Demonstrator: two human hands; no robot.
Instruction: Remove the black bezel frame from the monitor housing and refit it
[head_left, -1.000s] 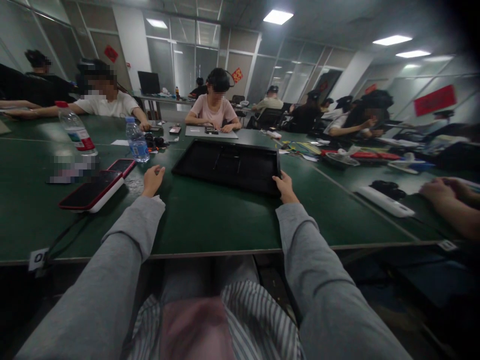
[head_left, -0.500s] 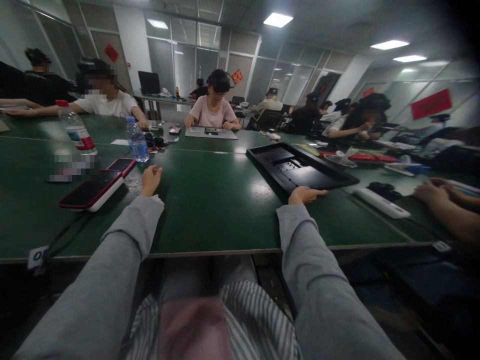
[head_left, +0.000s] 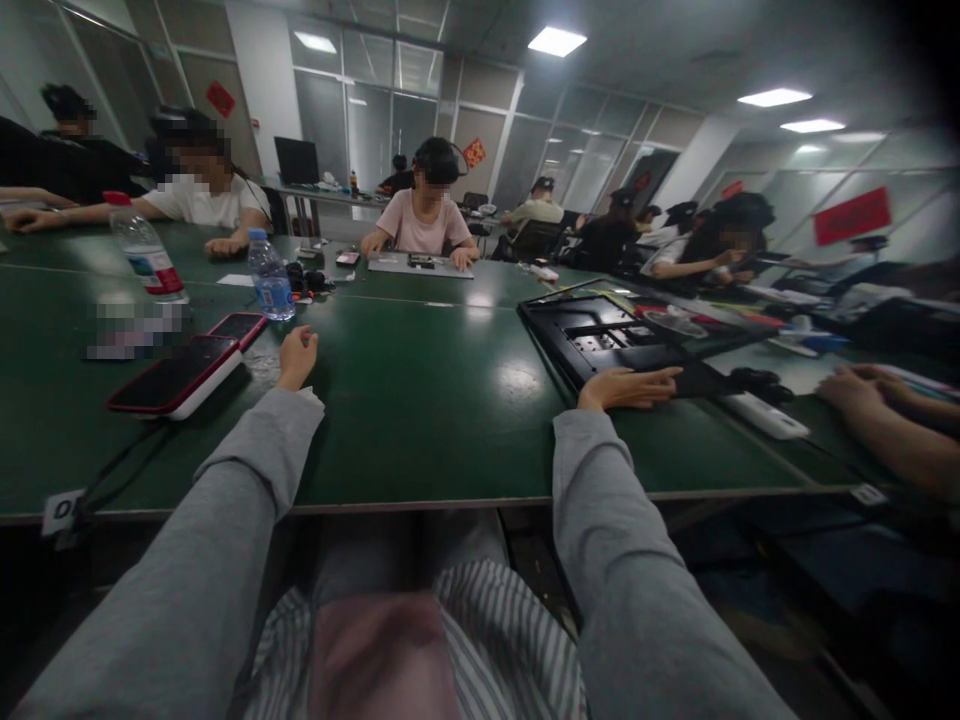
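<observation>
My right hand (head_left: 628,386) lies flat, fingers stretched out, on the near edge of a black flat panel (head_left: 600,340) that sits at an angle on the right of the green table (head_left: 420,400). My left hand (head_left: 295,356) rests on the table with its fingers loosely curled and nothing visible in them. It is next to a red-edged phone on a white base (head_left: 174,377). Both my arms wear grey sleeves.
A second red phone (head_left: 238,327) and two water bottles (head_left: 268,278) (head_left: 140,247) stand at the left. A white power strip (head_left: 763,413) lies right of the panel. Another person's hands (head_left: 862,385) rest at the far right. Several people sit across the table.
The black panel has gone from the table's middle to the right side and turned. My right hand went with it and now lies flat on its edge. My left hand hardly moved.
</observation>
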